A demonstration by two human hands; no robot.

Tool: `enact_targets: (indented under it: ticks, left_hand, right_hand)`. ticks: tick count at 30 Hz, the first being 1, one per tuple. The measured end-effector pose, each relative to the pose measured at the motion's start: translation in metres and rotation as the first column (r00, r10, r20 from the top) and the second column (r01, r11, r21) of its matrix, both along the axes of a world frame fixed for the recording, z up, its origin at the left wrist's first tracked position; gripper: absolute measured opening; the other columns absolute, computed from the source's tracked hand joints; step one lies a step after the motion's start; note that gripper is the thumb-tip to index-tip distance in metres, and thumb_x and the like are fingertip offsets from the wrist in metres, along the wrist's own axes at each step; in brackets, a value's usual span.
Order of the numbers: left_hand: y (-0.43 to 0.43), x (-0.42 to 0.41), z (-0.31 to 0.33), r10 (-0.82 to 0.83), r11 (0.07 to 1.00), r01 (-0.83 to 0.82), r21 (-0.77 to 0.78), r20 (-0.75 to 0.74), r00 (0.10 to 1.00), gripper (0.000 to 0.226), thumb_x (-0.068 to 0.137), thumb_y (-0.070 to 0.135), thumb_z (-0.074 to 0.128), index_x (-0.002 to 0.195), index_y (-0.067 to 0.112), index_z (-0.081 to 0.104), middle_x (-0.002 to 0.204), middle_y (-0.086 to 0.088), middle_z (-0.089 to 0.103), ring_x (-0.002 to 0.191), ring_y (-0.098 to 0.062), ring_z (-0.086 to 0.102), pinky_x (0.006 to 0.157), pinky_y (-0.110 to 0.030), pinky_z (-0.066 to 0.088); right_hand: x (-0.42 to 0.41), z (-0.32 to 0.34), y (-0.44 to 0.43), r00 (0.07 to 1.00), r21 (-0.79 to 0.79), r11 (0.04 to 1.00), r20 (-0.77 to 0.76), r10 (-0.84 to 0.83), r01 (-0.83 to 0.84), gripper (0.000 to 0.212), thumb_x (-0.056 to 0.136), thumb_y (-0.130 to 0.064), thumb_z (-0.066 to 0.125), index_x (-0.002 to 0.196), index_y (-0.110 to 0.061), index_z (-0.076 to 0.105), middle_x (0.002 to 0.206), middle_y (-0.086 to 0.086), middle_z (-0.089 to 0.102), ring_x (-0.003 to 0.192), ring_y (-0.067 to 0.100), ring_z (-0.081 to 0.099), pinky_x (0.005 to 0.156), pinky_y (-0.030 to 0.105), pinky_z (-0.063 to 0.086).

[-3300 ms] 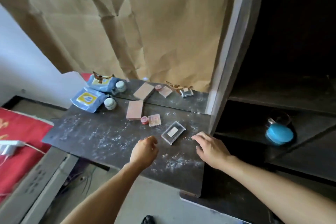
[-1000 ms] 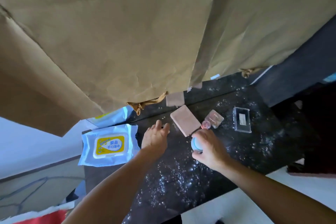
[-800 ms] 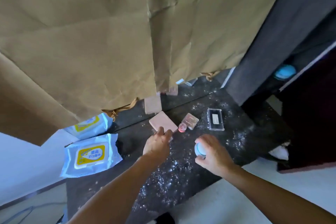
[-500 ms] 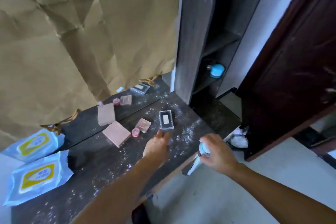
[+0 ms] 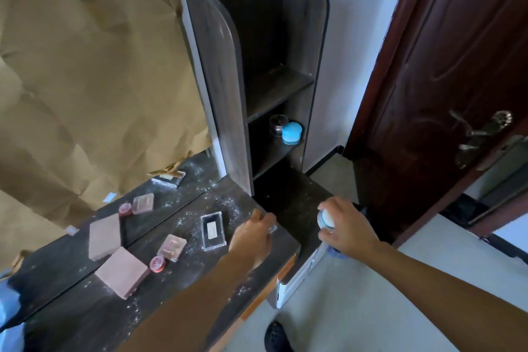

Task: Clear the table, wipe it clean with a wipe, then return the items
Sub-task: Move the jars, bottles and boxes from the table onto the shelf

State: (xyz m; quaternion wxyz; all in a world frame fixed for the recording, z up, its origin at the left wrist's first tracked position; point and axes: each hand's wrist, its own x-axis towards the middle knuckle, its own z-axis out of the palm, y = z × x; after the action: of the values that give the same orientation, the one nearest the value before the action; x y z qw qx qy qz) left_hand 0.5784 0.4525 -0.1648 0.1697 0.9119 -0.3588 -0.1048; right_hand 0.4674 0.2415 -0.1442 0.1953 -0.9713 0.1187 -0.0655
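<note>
My right hand (image 5: 350,230) grips a small white jar with a blue ring (image 5: 325,218), held in the air past the right end of the dark, powder-dusted table (image 5: 177,297), in front of the shelf unit. My left hand (image 5: 253,236) rests on the table near its right edge with fingers loosely bent and holds nothing that I can make out. A clear flat case (image 5: 213,230), a pink compact (image 5: 172,247), a small red pot (image 5: 157,263) and a pink box (image 5: 121,271) lie on the table. The blue wipes pack (image 5: 8,303) shows at the far left edge.
A mirror behind the table, mostly covered by brown paper (image 5: 94,80), reflects the items. The dark shelf unit (image 5: 274,88) on the right holds a blue jar (image 5: 291,133) and a glass jar (image 5: 277,123). A brown door (image 5: 445,80) stands further right. A white object (image 5: 300,274) sits under the table's edge.
The view swung right from the table to the shelf unit. My right hand carried the white jar off the table's right end. My left hand slid right, past the clear case.
</note>
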Motion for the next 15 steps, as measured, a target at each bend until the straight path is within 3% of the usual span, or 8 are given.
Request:
enact_targets:
  ticks: [7,11,15]
  left_hand:
    - [-0.059,0.070,-0.002,0.058,0.998,-0.059,-0.008,-0.029,0.998,0.039,0.091,0.015,0.048,0.129,0.026,0.045,0.121,-0.002,0.045,0.097,-0.028,0.059,0.081,-0.035,0.048]
    - [-0.070,0.093,-0.001,0.080,0.997,-0.079,0.015,-0.051,0.996,0.040,0.091,0.013,0.048,0.128,0.027,0.045,0.120,-0.002,0.045,0.096,-0.030,0.060,0.082,-0.038,0.050]
    - [-0.075,0.110,-0.004,0.142,0.990,-0.141,0.019,-0.077,0.987,0.043,0.089,0.010,0.049,0.128,0.027,0.046,0.123,-0.002,0.045,0.097,-0.030,0.061,0.085,-0.040,0.051]
  right_hand:
    - [0.097,0.006,-0.055,0.999,0.005,0.999,-0.005,0.041,-0.041,0.050,0.072,-0.028,0.070,0.116,-0.015,0.053,0.114,0.001,0.051,0.105,0.020,0.049,0.081,0.031,0.047]
    - [0.149,0.007,-0.069,0.997,0.022,0.997,-0.013,0.071,-0.071,0.050,0.073,-0.029,0.070,0.118,-0.017,0.050,0.116,0.002,0.049,0.107,0.020,0.049,0.083,0.039,0.050]
    - [0.206,0.002,-0.075,0.986,-0.017,0.986,-0.033,0.164,-0.165,0.051,0.073,-0.030,0.072,0.118,-0.017,0.050,0.115,0.004,0.053,0.104,0.022,0.053,0.083,0.036,0.051]
